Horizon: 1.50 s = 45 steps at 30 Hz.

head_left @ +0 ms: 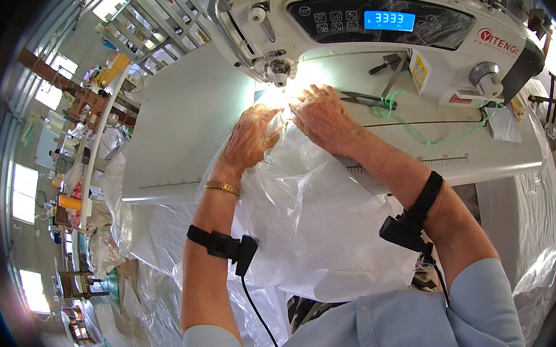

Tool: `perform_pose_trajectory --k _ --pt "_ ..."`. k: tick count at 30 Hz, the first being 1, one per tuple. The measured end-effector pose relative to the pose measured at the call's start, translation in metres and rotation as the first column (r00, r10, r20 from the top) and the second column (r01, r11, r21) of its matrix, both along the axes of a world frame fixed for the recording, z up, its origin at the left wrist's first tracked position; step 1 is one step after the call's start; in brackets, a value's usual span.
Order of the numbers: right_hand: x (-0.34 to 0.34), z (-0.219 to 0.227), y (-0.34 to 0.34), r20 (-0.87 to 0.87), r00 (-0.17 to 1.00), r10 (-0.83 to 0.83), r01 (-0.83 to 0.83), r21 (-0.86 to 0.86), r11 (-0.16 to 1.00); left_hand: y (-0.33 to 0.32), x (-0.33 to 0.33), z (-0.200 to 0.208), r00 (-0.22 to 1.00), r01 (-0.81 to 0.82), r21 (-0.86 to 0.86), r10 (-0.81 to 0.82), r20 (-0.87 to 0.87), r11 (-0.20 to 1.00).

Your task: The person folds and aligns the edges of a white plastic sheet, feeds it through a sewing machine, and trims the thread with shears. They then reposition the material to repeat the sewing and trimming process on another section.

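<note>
A white sewing machine (378, 35) with a lit blue display stands across the far side of its table. Under its needle area, in bright lamp glare, both of my hands meet. My left hand (249, 136) is closed on the upper edge of a translucent plastic sheet (308, 208). Close beside it, my right hand (324, 115) has its fingers bent down over the same sheet near the needle. Glare washes out the fingertips and the needle itself. From my hands the sheet drapes over the table's front edge towards my lap.
Black-handled scissors (367, 100) and a tangled green thread (416, 135) lie right of my hands on the sewing table (171, 127). A small dark tool (389, 65) rests behind them. More plastic film (526, 217) hangs at the right. Straps with cables circle both forearms.
</note>
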State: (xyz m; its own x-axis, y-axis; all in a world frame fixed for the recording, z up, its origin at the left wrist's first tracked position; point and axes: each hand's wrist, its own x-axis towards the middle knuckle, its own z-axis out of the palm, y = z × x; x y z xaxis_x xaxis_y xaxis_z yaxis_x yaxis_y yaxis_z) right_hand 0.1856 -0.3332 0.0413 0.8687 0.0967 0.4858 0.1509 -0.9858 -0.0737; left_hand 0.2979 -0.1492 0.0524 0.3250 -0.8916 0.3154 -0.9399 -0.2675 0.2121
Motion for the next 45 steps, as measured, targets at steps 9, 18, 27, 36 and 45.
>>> perform_pose_trajectory --k 9,18,27,36,45 --pt "0.006 -0.007 -0.008 0.002 0.999 0.042 -0.043 0.051 0.998 0.02 -0.065 0.033 0.843 -0.286 -0.021 0.241 -0.481 0.958" --pt "-0.088 0.011 -0.028 0.363 0.93 0.057 -0.227 0.446 0.866 0.148 -0.248 -0.023 0.885 -0.419 -0.186 0.354 -0.302 0.889" --pt "-0.206 -0.027 0.061 -0.076 0.98 0.182 -0.076 0.708 0.702 0.207 -0.29 -0.133 0.572 -0.816 -0.009 0.807 -0.149 0.577" --pt "-0.215 -0.009 0.088 -0.271 0.829 0.49 -0.263 0.584 0.768 0.293 -0.3 -0.021 0.596 -0.77 -0.593 0.596 -0.538 0.235" --pt "-0.185 0.012 0.083 0.297 0.95 0.1 -0.208 0.358 0.91 0.323 -0.271 0.012 0.392 -0.904 0.306 0.863 0.32 0.298"
